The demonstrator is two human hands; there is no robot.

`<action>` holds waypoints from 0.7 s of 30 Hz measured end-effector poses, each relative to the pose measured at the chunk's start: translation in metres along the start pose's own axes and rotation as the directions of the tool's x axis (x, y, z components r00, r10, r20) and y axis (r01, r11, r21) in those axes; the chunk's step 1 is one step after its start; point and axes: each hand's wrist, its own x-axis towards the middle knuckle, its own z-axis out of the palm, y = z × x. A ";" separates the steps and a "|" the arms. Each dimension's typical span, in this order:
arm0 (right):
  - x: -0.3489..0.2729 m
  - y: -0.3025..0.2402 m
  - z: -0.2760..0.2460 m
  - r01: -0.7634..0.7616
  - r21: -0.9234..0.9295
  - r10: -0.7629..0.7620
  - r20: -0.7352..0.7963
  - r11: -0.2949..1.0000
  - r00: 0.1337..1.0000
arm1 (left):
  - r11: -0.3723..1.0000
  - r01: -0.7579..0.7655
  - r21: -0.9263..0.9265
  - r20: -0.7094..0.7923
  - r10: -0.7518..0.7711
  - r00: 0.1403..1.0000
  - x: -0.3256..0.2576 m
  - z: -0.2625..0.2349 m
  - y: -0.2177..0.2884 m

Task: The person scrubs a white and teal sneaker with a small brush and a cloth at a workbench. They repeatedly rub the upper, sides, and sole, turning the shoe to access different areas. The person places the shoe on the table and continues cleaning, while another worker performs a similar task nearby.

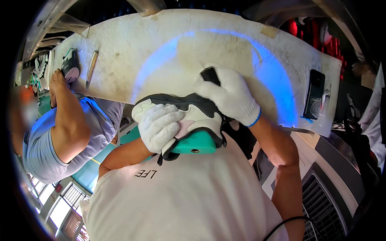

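Observation:
I hold a shoe upper point(193, 114) in white, dark grey and pale pink, mounted on a teal last point(199, 144), close against my chest at the table's near edge. My left hand point(161, 126), in a white knit glove, is wrapped around the shoe's side. Above the shoe's heel end, my right hand point(229, 94), also gloved, grips a small black tool point(210, 75). The tool's tip is hidden behind the glove.
The worn white table point(169, 44) shows a blue glow. A dark phone point(315, 93) lies at its right end, a pen-like tool point(92, 66) at its left. A co-worker's arm point(66, 112) reaches to another shoe point(70, 66) on the left. A metal grille point(321, 205) sits lower right.

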 end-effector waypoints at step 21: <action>0.038 0.000 0.003 0.120 -0.363 -0.134 -0.013 0.924 0.991 | 0.998 0.044 0.047 -0.125 -0.038 0.991 0.011 0.006 0.009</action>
